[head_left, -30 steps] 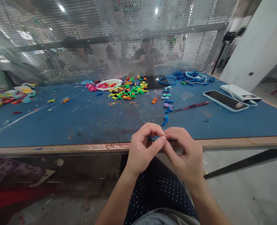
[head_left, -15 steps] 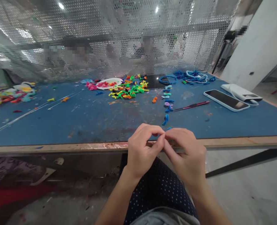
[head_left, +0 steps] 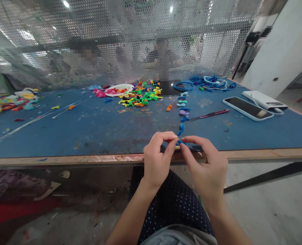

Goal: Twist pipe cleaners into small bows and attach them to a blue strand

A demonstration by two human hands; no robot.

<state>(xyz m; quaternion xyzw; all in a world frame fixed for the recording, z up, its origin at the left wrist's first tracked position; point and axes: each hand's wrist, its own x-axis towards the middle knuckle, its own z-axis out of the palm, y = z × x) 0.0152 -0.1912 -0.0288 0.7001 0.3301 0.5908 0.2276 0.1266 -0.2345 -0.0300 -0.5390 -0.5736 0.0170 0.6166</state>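
My left hand (head_left: 157, 154) is closed in a pinch, thumb and forefinger together, just over the table's front edge. Facing it, my right hand (head_left: 208, 160) has its thumb and forefinger drawn close, a narrow gap from the left fingertips. Between the fingertips show a bit of blue twisted cord (head_left: 179, 141) and a small pale yellow piece (head_left: 177, 147). Whether the fingers grip these or they lie on the table behind is hard to tell. Beyond the hands, a small blue twisted loop (head_left: 181, 129) lies nearest in a row with blue, lilac and turquoise pieces (head_left: 182, 102).
A dark red pen (head_left: 209, 115) lies beside the row. To the right are a phone (head_left: 248, 108) and a cabled white device (head_left: 263, 100). Bright twisted pieces (head_left: 140, 98) and a white plate (head_left: 126, 87) sit behind. A perforated metal screen (head_left: 115, 37) stands at the back.
My fingertips, which met before, have parted slightly, and the left hand has shifted a little right and up. The blue and yellow bits now show between them.
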